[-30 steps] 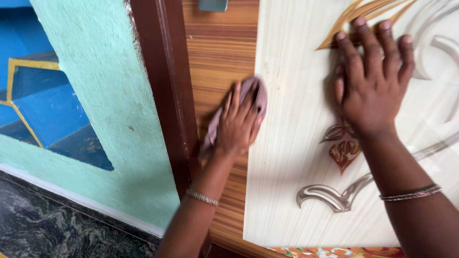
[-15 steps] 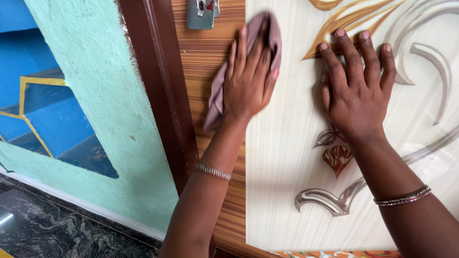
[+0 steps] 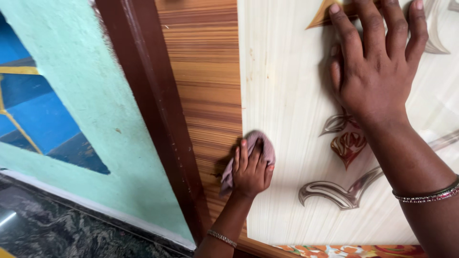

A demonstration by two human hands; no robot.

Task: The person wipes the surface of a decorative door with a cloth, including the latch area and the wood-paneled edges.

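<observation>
My left hand (image 3: pixel 252 170) presses a small pinkish-grey cloth (image 3: pixel 263 143) against the door (image 3: pixel 287 105), low down where the brown wood-grain strip (image 3: pixel 203 71) meets the cream panel. A thin bracelet circles that wrist. My right hand (image 3: pixel 375 62) lies flat with spread fingers on the upper cream panel, over a gold leaf ornament (image 3: pixel 321 16). Bangles sit on my right wrist. Brown and silver scroll ornaments (image 3: pixel 347 145) show below that hand.
A dark brown door frame (image 3: pixel 148 105) runs along the door's left side. Left of it is a mint-green wall (image 3: pixel 86 95) with a blue recess (image 3: pixel 38 114) edged in yellow. Dark marbled floor (image 3: pixel 57 229) lies at bottom left. A patterned orange fabric (image 3: pixel 349 251) shows at the bottom edge.
My left hand slid the cloth up toward the metal latch, then down to the lower part of the door. The view shifted; the latch is out of sight. My right hand stayed flat.
</observation>
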